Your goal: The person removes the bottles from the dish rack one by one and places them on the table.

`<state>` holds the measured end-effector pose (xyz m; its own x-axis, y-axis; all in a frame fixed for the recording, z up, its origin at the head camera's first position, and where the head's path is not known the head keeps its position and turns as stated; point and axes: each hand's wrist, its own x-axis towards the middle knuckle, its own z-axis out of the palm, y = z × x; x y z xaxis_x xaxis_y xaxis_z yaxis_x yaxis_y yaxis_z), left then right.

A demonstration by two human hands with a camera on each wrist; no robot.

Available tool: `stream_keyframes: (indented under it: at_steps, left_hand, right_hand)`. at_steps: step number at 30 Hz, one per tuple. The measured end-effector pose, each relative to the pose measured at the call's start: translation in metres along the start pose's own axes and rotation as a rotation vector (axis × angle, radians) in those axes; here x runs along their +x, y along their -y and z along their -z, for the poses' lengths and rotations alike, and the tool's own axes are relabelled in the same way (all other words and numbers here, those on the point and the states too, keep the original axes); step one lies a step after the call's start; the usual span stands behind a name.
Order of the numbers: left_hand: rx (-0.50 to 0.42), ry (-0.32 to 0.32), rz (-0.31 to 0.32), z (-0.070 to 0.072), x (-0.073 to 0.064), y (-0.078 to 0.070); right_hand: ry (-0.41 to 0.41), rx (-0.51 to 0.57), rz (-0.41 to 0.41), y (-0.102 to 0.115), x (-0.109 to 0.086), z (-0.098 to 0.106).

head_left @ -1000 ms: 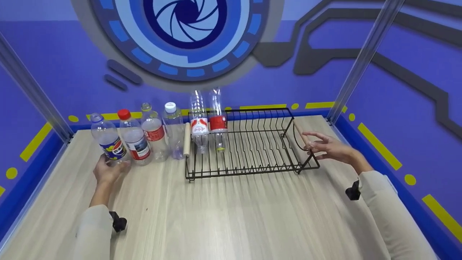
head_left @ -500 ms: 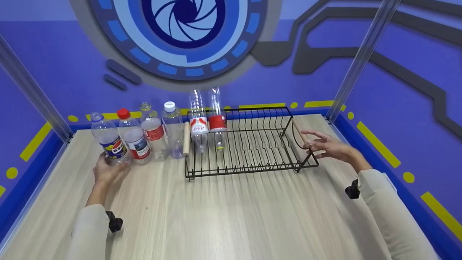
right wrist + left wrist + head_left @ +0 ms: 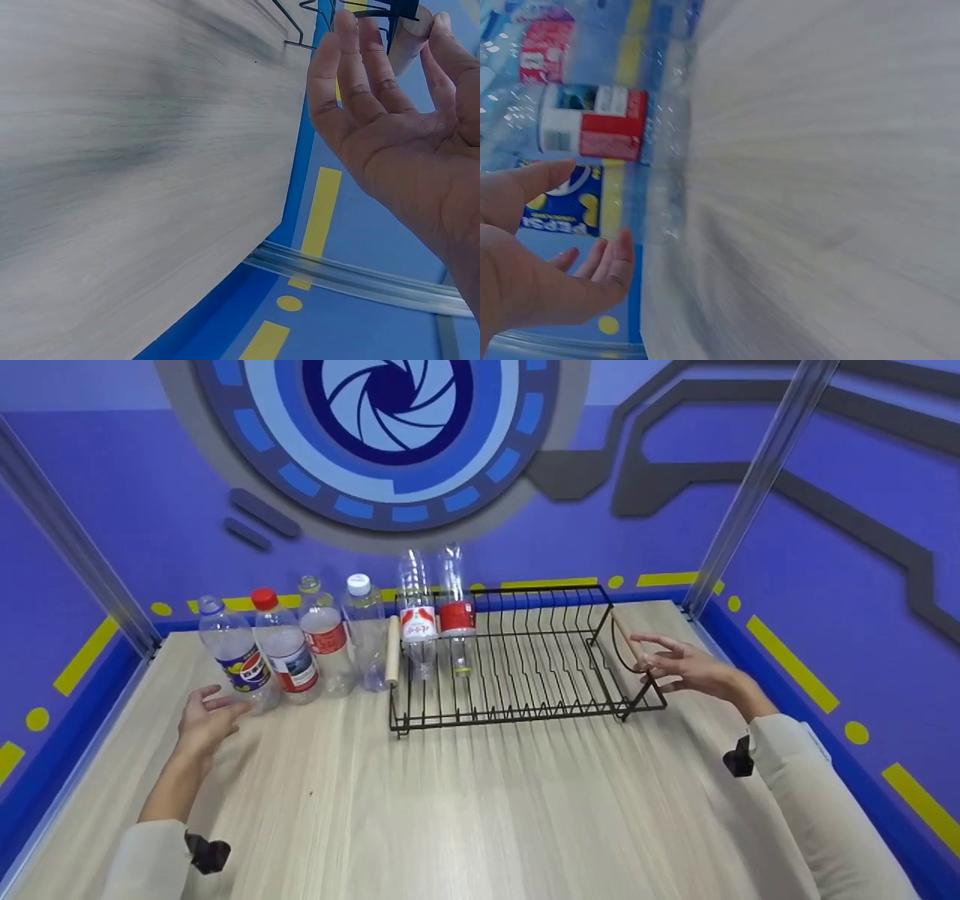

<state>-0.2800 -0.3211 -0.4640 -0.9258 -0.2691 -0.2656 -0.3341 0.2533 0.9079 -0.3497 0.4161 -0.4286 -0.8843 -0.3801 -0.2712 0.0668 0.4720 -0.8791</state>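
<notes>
My left hand (image 3: 206, 724) hovers just short of a Pepsi bottle (image 3: 247, 671), thumb and fingers apart and holding nothing. That clear bottle stands upright at the left end of a row; its blue label (image 3: 562, 206) shows behind the hand in the left wrist view. At the right end of a black wire dish rack (image 3: 525, 720), my right hand (image 3: 694, 671) has its thumb and fingers around the lower end of the wooden handle (image 3: 409, 41). Two clear bottles lean in the rack's left part, one with a white-and-red label (image 3: 418, 624), one with a red label (image 3: 457, 617).
Beside the Pepsi bottle stand a red-capped bottle (image 3: 289, 660), an uncapped red-labelled bottle (image 3: 328, 641) and a white-capped bottle (image 3: 367, 637) without a label. The rack's left wooden handle (image 3: 392, 649) is close to the last one. Blue walls (image 3: 600, 547) border the wooden table (image 3: 480, 810).
My left hand has let go of the Pepsi bottle and drawn back to the left and toward me. The bottle stays standing. My right hand keeps its place at the rack's handle.
</notes>
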Motion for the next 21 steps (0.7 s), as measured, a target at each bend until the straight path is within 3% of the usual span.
stream_keyframes:
  at_steps: [4, 9, 18, 21]
  left_hand:
    - [-0.044, 0.133, 0.000, -0.003, -0.014, -0.008]
    - [0.028, 0.275, -0.079, -0.020, -0.025, -0.018]
    - [0.120, 0.461, -0.245, -0.082, -0.040, -0.044]
    - [0.138, 0.486, -0.294, -0.103, -0.039, -0.051]
  right_hand:
    - [0.001, -0.003, -0.001, 0.001, 0.000, 0.000]
    - [0.007, -0.007, -0.003, 0.003, 0.002, 0.000]
    - [0.007, -0.016, 0.001, 0.005, -0.001, -0.002]
    - [0.001, -0.021, 0.000, 0.006, -0.003, -0.002]
